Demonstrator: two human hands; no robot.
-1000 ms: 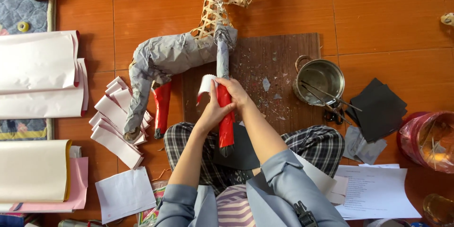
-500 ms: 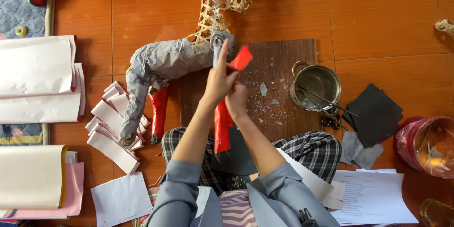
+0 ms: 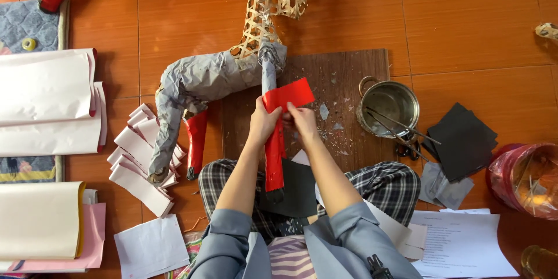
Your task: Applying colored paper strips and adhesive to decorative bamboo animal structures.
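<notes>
Wrapping: red paper strip (image 3: 289,93) held around the front leg (image 3: 273,139) of a horse figure (image 3: 215,75), head view only
Left hand: left hand (image 3: 264,123) closed on the front leg, fingers curled round it just under the strip's left end
Right hand: right hand (image 3: 303,123) closed, pinching the strip's lower edge from the right, touching the leg
Red strip: top part sticks out to the right over the wooden board (image 3: 349,81), left end on the leg
Front leg: upper part grey paper, lower part red down to the lap, runs between both hands
Horse figure: lying on the orange tile floor (image 3: 174,17), body grey paper, neck and head bare woven bamboo (image 3: 270,6), hind leg (image 3: 196,139) red
Board: under the hands, flecked with paper scraps
Metal pot (image 3: 388,104): on the board's right edge, sticks lying across the rim
Black paper squares (image 3: 462,139): right of the pot, on the floor
White strips (image 3: 139,163): stacked left of the hind leg
Large pale sheets (image 3: 46,99): far left, well apart from the hands
Printed sheet (image 3: 459,244): lower right beside the knee
Red plastic bag (image 3: 523,177): right edge
</notes>
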